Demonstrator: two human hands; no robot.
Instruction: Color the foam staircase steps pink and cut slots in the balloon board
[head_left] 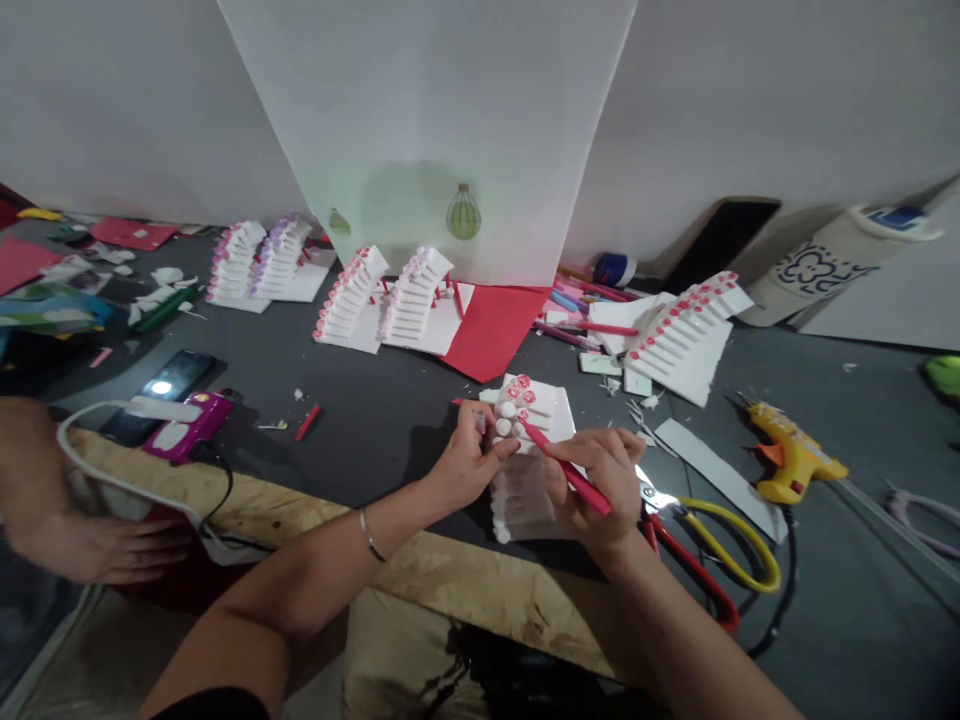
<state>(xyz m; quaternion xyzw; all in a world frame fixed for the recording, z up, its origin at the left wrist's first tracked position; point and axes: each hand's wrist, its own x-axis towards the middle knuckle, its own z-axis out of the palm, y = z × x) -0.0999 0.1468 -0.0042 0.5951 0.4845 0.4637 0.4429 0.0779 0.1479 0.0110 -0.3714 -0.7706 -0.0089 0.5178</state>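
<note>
Right in front of me stands a small white stair-like model (pixel 521 500), with round white knobs down its left side. Red swirls mark several knobs near its top; the lower ones are plain white. My left hand (pixel 461 465) is closed on the model's left edge, thumb and fingers around the knobs. A red marker (pixel 589 490) is gripped in my right hand (pixel 607 480), its tip at a knob just below the red-marked ones. My right hand covers part of the model's right side.
Similar models with red (pixel 349 300) and purple knobs stand behind; another (pixel 675 325) is at right. Yellow-and-red scissors (pixel 731 540) and a yellow glue gun (pixel 795 455) lie right. Another person's hand (pixel 97 540) is at left, near a phone (pixel 184 370) and purple adapter (pixel 191 425).
</note>
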